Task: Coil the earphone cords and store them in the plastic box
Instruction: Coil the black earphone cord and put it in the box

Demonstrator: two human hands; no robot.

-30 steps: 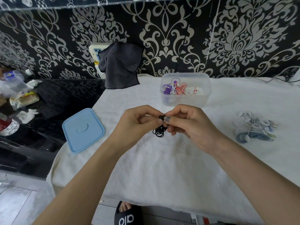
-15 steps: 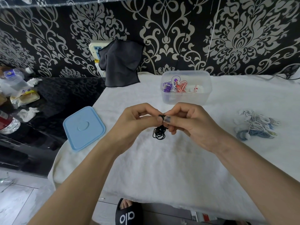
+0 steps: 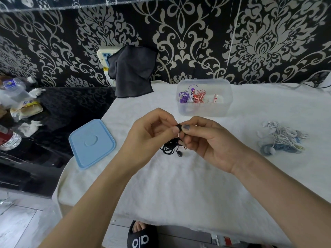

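The black slipper (image 3: 141, 238) at the bottom edge bears white letters reading "alo". Print on the bottle label (image 3: 8, 83) and the yellow packet (image 3: 26, 107) stays illegible.

Two hands: left hand (image 3: 150, 136), right hand (image 3: 209, 142). One black earphone cord (image 3: 170, 147). One plastic box (image 3: 204, 97). One blue lid (image 3: 91, 143). One dark cloth (image 3: 132, 72). One tangled pile of earphones (image 3: 281, 138), right of frame.

Colour survey, head view.
I am seeing a black cord (image 3: 170, 146), pale blue lid (image 3: 91, 143), white cloth (image 3: 179, 185), purple and red-white coils (image 3: 192, 97), black-and-silver damask wallpaper (image 3: 197, 36).
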